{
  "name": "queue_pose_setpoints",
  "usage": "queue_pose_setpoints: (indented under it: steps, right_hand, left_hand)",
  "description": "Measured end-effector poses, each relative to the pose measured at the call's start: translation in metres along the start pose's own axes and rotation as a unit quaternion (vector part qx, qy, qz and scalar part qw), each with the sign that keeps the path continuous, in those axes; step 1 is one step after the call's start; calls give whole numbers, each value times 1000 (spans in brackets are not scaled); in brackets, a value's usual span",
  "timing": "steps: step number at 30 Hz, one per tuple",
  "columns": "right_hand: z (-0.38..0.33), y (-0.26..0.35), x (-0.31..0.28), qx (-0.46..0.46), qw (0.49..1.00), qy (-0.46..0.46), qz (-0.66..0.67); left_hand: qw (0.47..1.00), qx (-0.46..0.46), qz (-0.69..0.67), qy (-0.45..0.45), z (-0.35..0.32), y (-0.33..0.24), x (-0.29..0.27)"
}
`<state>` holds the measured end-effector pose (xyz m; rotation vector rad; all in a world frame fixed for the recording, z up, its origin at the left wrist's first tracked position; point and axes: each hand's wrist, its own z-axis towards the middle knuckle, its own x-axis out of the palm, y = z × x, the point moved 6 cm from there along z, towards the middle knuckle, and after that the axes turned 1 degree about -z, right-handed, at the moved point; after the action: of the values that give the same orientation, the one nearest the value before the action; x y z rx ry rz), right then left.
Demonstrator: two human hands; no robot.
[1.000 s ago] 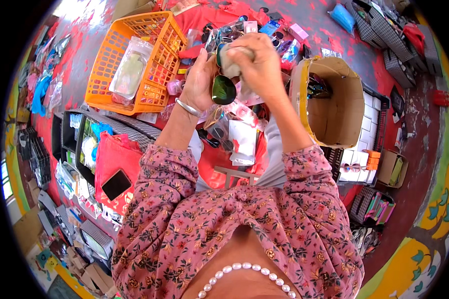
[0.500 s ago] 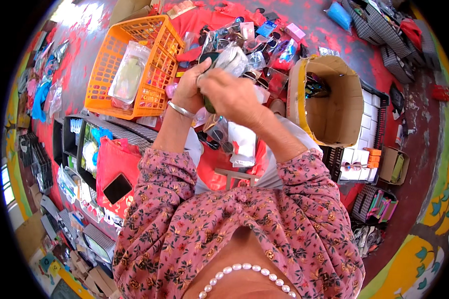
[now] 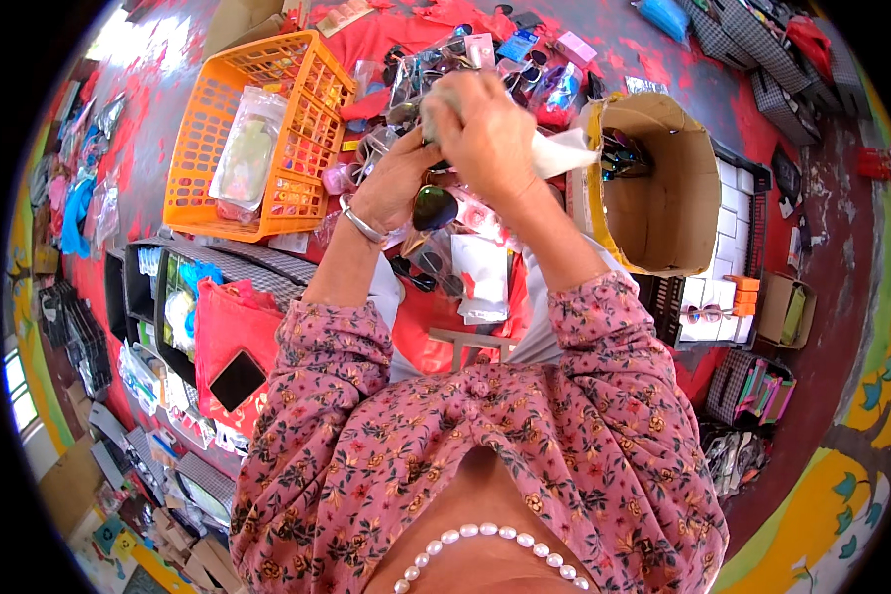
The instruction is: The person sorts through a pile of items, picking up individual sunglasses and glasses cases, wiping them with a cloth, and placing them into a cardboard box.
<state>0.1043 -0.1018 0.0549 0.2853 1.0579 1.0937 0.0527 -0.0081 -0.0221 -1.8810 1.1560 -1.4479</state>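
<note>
Sunglasses (image 3: 435,208) are held in front of the body by the left hand (image 3: 391,183), one dark lens exposed; its fingers are closed on the frame (tips hidden, exact pinch can't be told). A pale cloth (image 3: 564,153) is clutched in the right hand (image 3: 487,144), fingers curled. Judged mid-wipe: pair not yet set down. Whether eyewear (image 3: 624,161) in the cardboard box (image 3: 678,203) was wiped can't be told.
</note>
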Motion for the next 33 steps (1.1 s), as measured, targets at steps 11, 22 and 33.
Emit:
queue_pose_setpoints:
  steps: [11, 22, 33]
  right_hand:
    - [13, -49, -25, 239, 945, -31, 220]
    - [-9, 7, 28, 5, 994, 26, 109]
    - [0, -66, -12, 298, 870, 2, 394]
  left_hand:
    - [984, 64, -134, -100, 0, -26, -31]
    - [982, 54, -116, -136, 3, -8, -15]
    - [929, 160, -209, -261, -1, -39, -86]
